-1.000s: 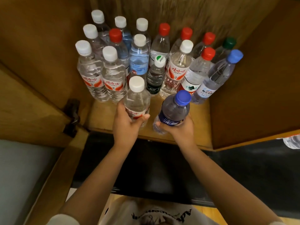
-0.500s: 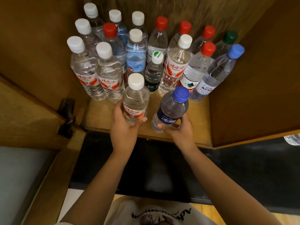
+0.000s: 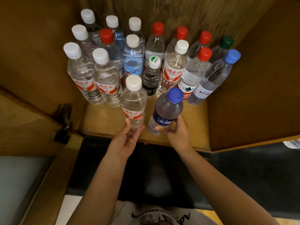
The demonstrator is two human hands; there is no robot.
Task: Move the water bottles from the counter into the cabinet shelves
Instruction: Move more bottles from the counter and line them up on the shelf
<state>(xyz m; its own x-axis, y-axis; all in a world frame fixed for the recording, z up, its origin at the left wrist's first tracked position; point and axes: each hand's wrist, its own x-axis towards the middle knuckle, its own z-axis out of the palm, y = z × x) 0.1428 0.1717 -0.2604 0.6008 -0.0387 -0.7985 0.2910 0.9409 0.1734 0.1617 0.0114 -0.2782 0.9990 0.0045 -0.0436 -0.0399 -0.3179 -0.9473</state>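
Several water bottles with white, red, green and blue caps stand packed at the back of the wooden cabinet shelf [image 3: 103, 122]. In front of them stands a clear white-capped bottle [image 3: 134, 104] with a red label. My left hand [image 3: 125, 141] is just below its base, fingers relaxed, with the fingertips and thumb barely at the bottle's bottom. Beside it stands a blue-capped bottle [image 3: 167, 111] with a dark blue label. My right hand [image 3: 177, 132] curls around its lower part, thumb on the front and fingers on the right side.
The cabinet's left door [image 3: 29, 120] stands open, with a black hinge [image 3: 63, 122] at the shelf corner. The right cabinet wall [image 3: 253, 95] closes that side. A dark counter [image 3: 243, 176] runs below the shelf, and part of another bottle [image 3: 292, 143] shows at the right edge.
My left hand has loosened from the white-capped bottle and drawn back toward me. My right hand has slid lower on the blue-capped bottle. Both bottles stand on the shelf.
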